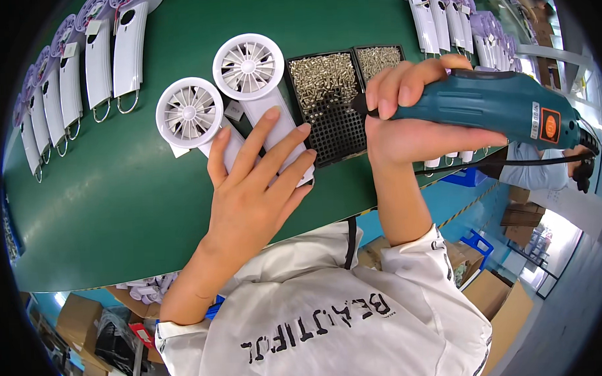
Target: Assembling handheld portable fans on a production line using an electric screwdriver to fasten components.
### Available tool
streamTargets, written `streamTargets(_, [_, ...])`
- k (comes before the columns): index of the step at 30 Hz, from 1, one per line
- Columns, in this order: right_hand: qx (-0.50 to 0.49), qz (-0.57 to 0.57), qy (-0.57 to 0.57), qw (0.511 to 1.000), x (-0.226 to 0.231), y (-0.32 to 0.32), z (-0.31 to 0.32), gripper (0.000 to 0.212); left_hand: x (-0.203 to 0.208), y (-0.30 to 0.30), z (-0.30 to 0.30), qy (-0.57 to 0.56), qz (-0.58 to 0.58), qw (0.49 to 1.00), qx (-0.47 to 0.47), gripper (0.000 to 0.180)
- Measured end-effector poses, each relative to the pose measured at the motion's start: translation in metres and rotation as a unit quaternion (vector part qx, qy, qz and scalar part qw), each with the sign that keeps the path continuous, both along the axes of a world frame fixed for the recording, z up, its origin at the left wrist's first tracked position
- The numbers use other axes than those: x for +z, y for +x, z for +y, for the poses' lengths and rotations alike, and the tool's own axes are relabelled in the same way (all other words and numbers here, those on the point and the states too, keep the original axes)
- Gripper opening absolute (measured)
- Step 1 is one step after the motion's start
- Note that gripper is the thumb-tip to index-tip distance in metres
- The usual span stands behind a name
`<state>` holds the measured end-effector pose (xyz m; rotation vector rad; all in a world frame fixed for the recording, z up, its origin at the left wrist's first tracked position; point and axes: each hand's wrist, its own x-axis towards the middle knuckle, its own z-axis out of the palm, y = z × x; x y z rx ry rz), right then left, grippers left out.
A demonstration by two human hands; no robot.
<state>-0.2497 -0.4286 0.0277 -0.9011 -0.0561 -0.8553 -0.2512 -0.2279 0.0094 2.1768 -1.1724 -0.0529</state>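
Note:
Two white handheld fans lie side by side on the green table, the left fan [189,113] a little nearer and the right fan [248,67] farther off. Spread over both handles is my left hand [248,183], fingers apart and resting on them. My right hand [404,111] grips a teal electric screwdriver [484,105], held level with its black nose pointing left. That nose is over the right edge of a black screw tray [335,130], which has a grid of holes and a heap of small screws [320,74]. The driver's tip is too small to make out.
A second screw box [379,57] adjoins the tray. White fan handles with purple fan heads stand in rows at the far left [98,62] and far right [434,21]. A black cable [499,163] trails from the driver. Cardboard boxes [80,321] sit below the table; another person [546,169] is at right.

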Motion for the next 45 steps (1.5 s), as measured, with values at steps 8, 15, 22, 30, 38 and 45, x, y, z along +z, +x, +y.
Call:
streamTargets(8, [0.053, -0.033, -0.192, 0.979, -0.009, -0.006, 0.004, 0.107, 0.011, 0.004, 0.017, -0.037, 0.051, 0.998, -0.019, 0.059])
streamTargets(15, [0.051, -0.087, -0.162, 0.982, 0.020, -0.023, 0.011, 0.103, -0.001, -0.010, 0.034, 0.027, 0.041, 0.999, 0.003, 0.062])
streamTargets(22, [0.157, -0.021, -0.174, 0.972, 0.050, -0.064, 0.058, 0.061, -0.004, -0.005, 0.034, -0.018, 0.050, 0.999, 0.001, 0.059])
streamTargets(30, [0.269, 0.005, -0.205, 0.941, 0.031, -0.075, 0.067, 0.014, -0.009, -0.006, 0.037, -0.034, 0.066, 0.997, -0.001, 0.066])
streamTargets(38, [0.209, 0.000, -0.234, 0.949, 0.020, -0.072, 0.086, 0.024, -0.007, -0.006, 0.036, -0.041, 0.078, 0.996, 0.000, 0.066])
streamTargets(45, [0.207, 0.004, -0.226, 0.952, 0.016, -0.065, 0.089, 0.014, -0.011, -0.006, 0.034, -0.043, 0.089, 0.995, 0.000, 0.068])
